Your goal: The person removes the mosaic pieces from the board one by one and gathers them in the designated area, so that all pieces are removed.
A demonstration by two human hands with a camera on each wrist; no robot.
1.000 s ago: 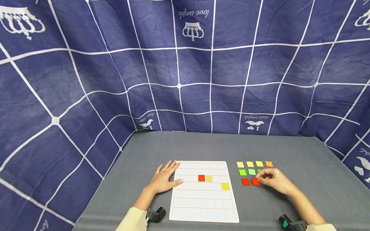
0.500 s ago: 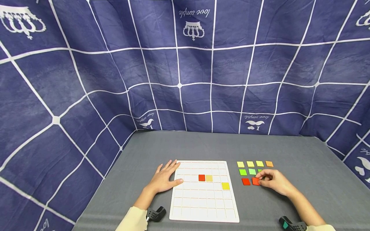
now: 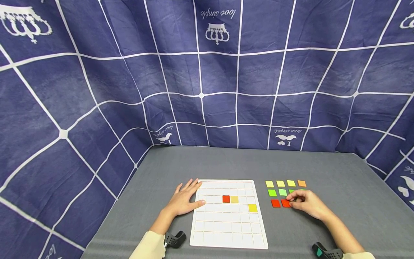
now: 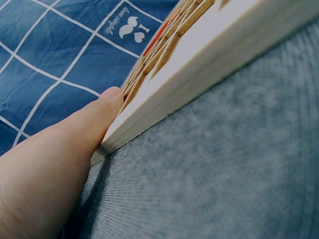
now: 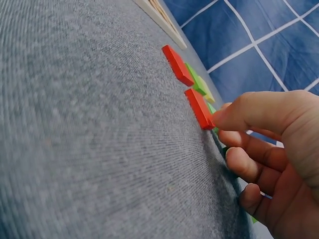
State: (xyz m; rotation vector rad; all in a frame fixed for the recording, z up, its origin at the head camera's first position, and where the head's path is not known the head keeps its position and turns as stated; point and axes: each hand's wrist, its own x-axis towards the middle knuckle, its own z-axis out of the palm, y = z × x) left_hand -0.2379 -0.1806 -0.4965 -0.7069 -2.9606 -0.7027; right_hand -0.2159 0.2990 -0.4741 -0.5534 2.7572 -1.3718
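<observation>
In the head view a white board (image 3: pixel 212 228) with a thin ruled grid lies on the table. My left hand (image 3: pixel 183 202) rests spread over its left edge, and its thumb (image 4: pixel 102 117) lies along the board's raised side in the left wrist view. My right hand (image 3: pixel 305 203), fingers bent, pinches the right end of a red square tile (image 5: pixel 198 107) between thumb and fingertips. That tile lies low at the tabletop. Just left of it is a second red tile (image 3: pixel 275 203). On the board are a red tile (image 3: pixel 226 199), a tan tile (image 3: pixel 234 199) and a yellow tile (image 3: pixel 253 208).
Behind the red tiles are a green tile (image 3: pixel 272 193), a mint tile (image 3: pixel 283 192) and more green ones partly behind my right hand. Pale yellow tiles (image 3: pixel 280 183) and an orange tile (image 3: pixel 301 183) form the far row. A blue gridded curtain (image 3: pixel 220 111) hangs behind the grey table (image 3: pixel 194 162).
The red tile at my right fingertips has shifted slightly left, toward the other red tile, after its colour briefly looked lighter. My left hand and the tiles on the board stay put.
</observation>
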